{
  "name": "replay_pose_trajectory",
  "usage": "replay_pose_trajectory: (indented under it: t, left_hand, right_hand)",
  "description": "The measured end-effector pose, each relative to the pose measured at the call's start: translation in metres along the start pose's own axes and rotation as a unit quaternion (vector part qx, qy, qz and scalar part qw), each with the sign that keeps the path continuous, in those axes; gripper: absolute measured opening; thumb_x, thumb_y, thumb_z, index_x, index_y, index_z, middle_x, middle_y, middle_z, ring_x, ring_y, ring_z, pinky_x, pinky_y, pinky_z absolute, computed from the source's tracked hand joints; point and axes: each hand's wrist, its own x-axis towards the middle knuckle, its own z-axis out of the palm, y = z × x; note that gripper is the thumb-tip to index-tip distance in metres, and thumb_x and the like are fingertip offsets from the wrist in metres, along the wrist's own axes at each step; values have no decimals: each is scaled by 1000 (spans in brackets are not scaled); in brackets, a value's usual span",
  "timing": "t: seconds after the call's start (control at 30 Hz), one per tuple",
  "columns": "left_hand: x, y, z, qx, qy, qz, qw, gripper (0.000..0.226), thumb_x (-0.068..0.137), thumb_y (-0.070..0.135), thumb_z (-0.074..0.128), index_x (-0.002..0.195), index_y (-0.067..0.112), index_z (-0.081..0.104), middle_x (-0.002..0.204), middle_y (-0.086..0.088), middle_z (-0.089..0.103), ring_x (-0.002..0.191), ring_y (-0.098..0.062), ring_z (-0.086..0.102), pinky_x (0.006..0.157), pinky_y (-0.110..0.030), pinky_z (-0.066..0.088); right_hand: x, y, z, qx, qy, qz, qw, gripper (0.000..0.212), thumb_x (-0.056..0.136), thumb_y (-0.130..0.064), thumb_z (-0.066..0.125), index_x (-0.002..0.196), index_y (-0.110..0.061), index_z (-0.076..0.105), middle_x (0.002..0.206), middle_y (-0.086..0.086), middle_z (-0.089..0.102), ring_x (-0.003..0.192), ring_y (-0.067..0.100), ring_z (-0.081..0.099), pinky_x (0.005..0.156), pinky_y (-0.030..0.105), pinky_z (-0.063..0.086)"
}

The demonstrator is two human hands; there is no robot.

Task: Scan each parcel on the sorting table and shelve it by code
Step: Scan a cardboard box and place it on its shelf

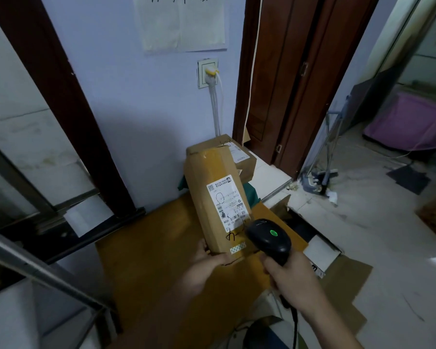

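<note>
A long brown cardboard parcel (212, 192) with a white shipping label (228, 200) is held up over the sorting table (149, 248), label side facing me. My left hand (207, 260) grips its near end from below. My right hand (290, 275) holds a black handheld barcode scanner (268, 238), whose nose sits right at the label's lower edge beside the barcode. A green light glows on top of the scanner. Its cable runs down past my wrist.
A second cardboard parcel (239, 152) lies at the table's far end against the wall. Flattened cardboard (342, 280) lies on the floor to the right. A metal shelf frame (35, 270) stands at lower left. A dark wooden door (287, 84) and a doorway are at right.
</note>
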Motion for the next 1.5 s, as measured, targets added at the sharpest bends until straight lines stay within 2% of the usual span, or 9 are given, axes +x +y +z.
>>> replay_pose_trajectory:
  t: [0.17,0.3,0.43,0.57,0.87,1.13,1.3,1.43,1.5]
  left_hand:
    - [0,-16,-15,13,-14,-18,1000,101,33,46,105,120,40,55,124,6,73,121,-20,67,115,-48,45]
    - [-5,-21,-22,17,-25,-18,999,98,41,44,104,123,41,52,127,6,71,122,-20,66,115,-46,46]
    - [-11,-23,-23,11,-36,-2,999,95,44,41,100,125,39,50,125,7,69,119,-17,66,113,-43,48]
    - [-12,-33,-28,6,-34,2,999,84,56,28,99,126,35,52,123,6,73,118,-19,68,113,-46,47]
    - [-21,-51,-39,14,-36,5,999,82,73,10,93,138,32,48,118,15,71,114,-11,68,105,-39,52]
    - [-34,-60,-40,-3,-16,13,1000,69,76,-1,88,123,33,52,118,11,71,111,-12,69,102,-35,52]
    - [-44,-62,-43,4,-1,10,1000,80,73,7,92,133,35,47,119,13,69,112,-10,66,99,-32,49]
    - [-58,-64,-44,11,21,0,1000,82,73,13,93,137,33,45,124,11,67,114,-10,63,107,-37,45]
    - [-69,-66,-42,3,31,5,1000,92,65,26,98,141,31,45,128,7,68,117,-13,64,110,-39,45]
  right_hand:
    - [-9,2,12,-10,-3,10,1000,22,90,-21,67,77,-3,65,56,8,59,47,13,54,44,22,41]
    - [-14,-1,22,-19,-15,6,1000,24,91,-25,65,79,-4,65,68,22,65,52,17,58,51,30,46]
    - [-17,-1,31,-12,0,17,1000,20,90,-24,66,79,-7,65,70,20,68,52,18,59,53,33,48]
    - [-22,1,38,-16,3,27,1000,22,89,-20,64,76,-3,63,54,8,61,46,14,57,48,27,46]
    - [-28,-2,51,-35,-9,27,999,24,92,-19,63,75,-2,65,51,2,61,44,10,57,46,21,44]
    - [-39,4,57,-53,-11,31,998,22,89,-18,64,69,-10,65,52,2,62,45,9,59,49,26,44]
    - [-45,7,55,-66,-15,22,997,23,87,-23,65,68,-10,64,51,3,62,47,11,59,52,31,46]
    - [-53,11,52,-62,-27,10,998,20,86,-27,67,75,-10,65,57,5,64,54,18,61,56,34,47]
    - [-60,17,48,-57,-39,5,998,19,86,-28,67,79,-10,65,61,9,65,55,20,61,57,36,48]
